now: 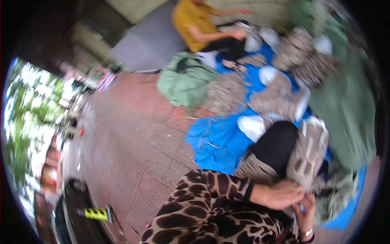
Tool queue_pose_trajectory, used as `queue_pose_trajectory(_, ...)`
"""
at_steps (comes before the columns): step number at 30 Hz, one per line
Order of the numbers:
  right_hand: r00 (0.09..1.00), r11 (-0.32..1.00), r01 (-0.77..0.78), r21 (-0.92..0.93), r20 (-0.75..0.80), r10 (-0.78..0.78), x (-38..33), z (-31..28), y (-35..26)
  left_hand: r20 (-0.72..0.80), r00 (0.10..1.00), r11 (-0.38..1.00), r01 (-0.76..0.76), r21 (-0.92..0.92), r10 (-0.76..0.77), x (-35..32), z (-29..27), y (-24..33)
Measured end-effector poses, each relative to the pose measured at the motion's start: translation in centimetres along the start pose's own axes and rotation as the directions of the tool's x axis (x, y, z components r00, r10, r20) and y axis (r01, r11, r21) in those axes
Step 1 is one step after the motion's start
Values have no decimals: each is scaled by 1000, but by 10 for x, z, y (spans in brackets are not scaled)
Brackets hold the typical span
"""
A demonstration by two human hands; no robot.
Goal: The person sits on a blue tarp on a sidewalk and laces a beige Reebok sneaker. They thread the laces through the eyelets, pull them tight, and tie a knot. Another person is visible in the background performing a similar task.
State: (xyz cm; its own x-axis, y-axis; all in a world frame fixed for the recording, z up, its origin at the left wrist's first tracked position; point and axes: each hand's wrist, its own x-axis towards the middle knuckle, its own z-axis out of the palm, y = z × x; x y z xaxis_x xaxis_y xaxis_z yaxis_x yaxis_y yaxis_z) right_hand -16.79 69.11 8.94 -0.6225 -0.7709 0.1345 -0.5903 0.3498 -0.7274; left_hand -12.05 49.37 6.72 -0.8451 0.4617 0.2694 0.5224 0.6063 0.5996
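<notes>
My left hand [280, 195] reaches in from a leopard-print sleeve, its fingers bent and brought together against the fingertips of my right hand [306, 210]. My right hand rises from the lower edge, a band on its wrist, with thumb and fingers pinched. Something small and bluish shows between the fingers, too blurred to name. Just beyond both hands lies a long grey-brown bundle [307, 152] with whitish streaks. Left of it are a dark rounded shape [276, 146], perhaps my knee, and a bunch of tan strands [256, 168].
A blue sheet [221, 142] spreads under more tan bundles [278, 95] and white rounded pieces [251, 127]. Green sacks [187, 79] stand beyond and at right. A person in a yellow shirt [199, 22] sits at the back. Red paving [138, 142] lies left, near a dark vehicle [83, 207].
</notes>
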Motion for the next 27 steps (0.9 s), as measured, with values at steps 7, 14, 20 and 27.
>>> queue_pose_trajectory(7,972,951,-214,222,145,184,10,-49,-35,-17,995,919,89,-383,-103,8,-19,0)
queue_pose_trajectory(14,968,978,-85,192,248,35,25,-73,-60,-33,999,887,-39,-460,27,17,-30,-1)
queue_pose_trajectory(20,969,991,3,134,243,-36,29,-85,-63,-266,951,913,-242,-328,157,23,-26,0)
queue_pose_trajectory(27,975,967,-209,-147,-102,195,-6,-132,3,365,911,452,248,-857,193,27,-88,10)
